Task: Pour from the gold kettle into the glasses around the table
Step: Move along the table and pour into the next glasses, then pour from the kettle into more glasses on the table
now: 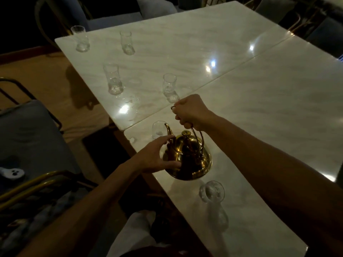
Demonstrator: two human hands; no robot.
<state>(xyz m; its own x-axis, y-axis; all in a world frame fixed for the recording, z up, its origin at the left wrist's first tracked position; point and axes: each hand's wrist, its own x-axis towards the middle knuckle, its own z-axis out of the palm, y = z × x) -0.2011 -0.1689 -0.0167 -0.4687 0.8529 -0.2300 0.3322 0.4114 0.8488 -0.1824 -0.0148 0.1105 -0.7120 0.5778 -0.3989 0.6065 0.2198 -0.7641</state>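
The gold kettle (193,160) hangs tilted above the near left part of the marble table (259,101). My right hand (191,113) grips its arched handle from above. My left hand (157,156) rests with spread fingers against the kettle's left side, below the spout. The spout tip points at a clear glass (157,129) by the table's left edge. Another glass (212,191) stands near me, just below the kettle. Several more glasses stand farther off, among them one (169,88) beyond my right hand and one (113,79) to its left.
Two further glasses (127,42) (80,38) stand near the far left corner. A blue cushioned chair (27,138) with a gold frame sits left of the table. More chairs (278,8) line the far side. A seam (241,65) splits the two tabletops.
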